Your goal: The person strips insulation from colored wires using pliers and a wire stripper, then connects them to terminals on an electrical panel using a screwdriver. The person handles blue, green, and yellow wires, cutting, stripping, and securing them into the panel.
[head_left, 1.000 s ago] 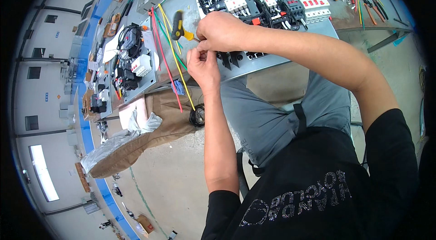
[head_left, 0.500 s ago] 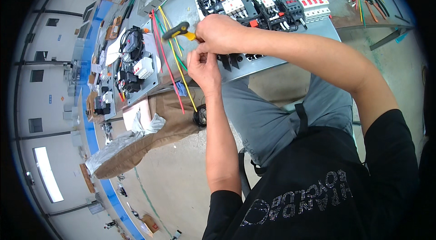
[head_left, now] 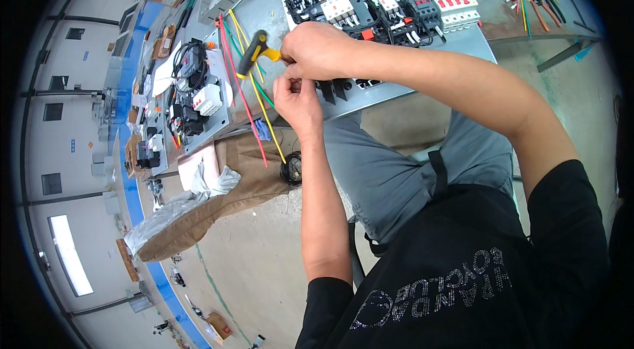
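Observation:
My right hand (head_left: 318,52) is closed at the near left corner of the metal mounting plate (head_left: 389,90). A tool with a black and yellow T-shaped handle (head_left: 253,53), apparently a T-handle screwdriver, sticks out leftward from its fingers; the tip is hidden. Just below, my left hand (head_left: 297,99) pinches with its fingertips close to the right hand; what lies between them cannot be seen. The plate bears black wiring, white breakers (head_left: 457,7), a white contactor block (head_left: 338,8) and black rail parts (head_left: 333,90) beside my hands.
Red wires (head_left: 249,111) and yellow wires (head_left: 267,118) lie left of my hands, hanging past the table edge. A second wired plate (head_left: 210,126) stands further left. Pliers (head_left: 538,2) lie at the far right. A co-worker's brown-clothed leg (head_left: 244,164) is below the table's left part.
The tool's handle has turned from nearly level to steeply slanted. Both hands stay in almost the same place.

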Action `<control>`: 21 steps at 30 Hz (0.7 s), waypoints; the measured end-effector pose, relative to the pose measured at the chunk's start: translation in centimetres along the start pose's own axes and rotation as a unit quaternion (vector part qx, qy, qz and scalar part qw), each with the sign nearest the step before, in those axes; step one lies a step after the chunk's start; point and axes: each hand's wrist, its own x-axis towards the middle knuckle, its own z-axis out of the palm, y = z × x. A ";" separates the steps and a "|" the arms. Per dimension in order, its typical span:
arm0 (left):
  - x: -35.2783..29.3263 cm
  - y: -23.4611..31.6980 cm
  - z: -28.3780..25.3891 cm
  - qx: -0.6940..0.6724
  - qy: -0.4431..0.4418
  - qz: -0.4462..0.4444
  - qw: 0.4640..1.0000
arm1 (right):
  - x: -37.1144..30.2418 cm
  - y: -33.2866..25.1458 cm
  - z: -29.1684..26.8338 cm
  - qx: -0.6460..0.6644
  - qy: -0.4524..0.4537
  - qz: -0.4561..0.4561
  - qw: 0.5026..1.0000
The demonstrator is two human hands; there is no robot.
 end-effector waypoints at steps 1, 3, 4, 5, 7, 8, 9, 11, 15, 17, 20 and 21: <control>0.0 -0.1 0.1 -0.008 0.003 0.003 1.000 | 0.1 0.2 0.0 0.005 -0.001 -0.002 1.000; 0.0 -0.5 0.0 -0.020 0.013 0.007 1.000 | 0.2 0.2 0.0 0.013 -0.002 -0.006 1.000; 0.0 -0.7 -0.2 -0.017 -0.001 0.006 1.000 | 0.2 0.1 0.1 0.014 -0.002 -0.006 1.000; 0.0 -0.9 -0.4 -0.016 -0.017 0.005 1.000 | 0.1 0.1 0.0 0.014 -0.003 -0.005 1.000; -0.6 -1.1 -0.9 -0.030 -0.046 0.000 0.999 | -0.1 -0.1 -0.1 0.002 0.001 0.017 1.000; -1.2 -1.1 -1.4 -0.042 -0.060 -0.005 0.997 | -0.1 -0.2 -0.1 -0.002 0.003 0.027 1.000; -1.8 -1.3 -1.9 -0.055 -0.074 -0.010 0.996 | -0.1 0.1 0.1 -0.009 0.016 -0.002 1.000; -2.3 -2.1 -2.3 0.012 -0.102 0.007 0.995 | 0.2 0.6 0.8 -0.023 0.041 -0.062 0.997; -2.0 -2.6 -1.9 0.065 -0.100 0.052 0.992 | 1.1 0.9 0.4 0.029 -0.062 -0.025 0.997; -1.6 -2.2 -2.0 0.061 -0.109 0.013 0.992 | 0.9 0.6 0.2 0.028 -0.064 -0.020 0.997; -1.3 -1.2 -2.1 0.068 -0.115 0.020 0.991 | 0.1 -0.8 -0.7 0.000 -0.079 0.004 0.997; -1.2 -1.4 -2.1 0.076 -0.118 0.025 0.990 | 0.2 -0.8 -0.5 -0.007 -0.066 0.004 0.998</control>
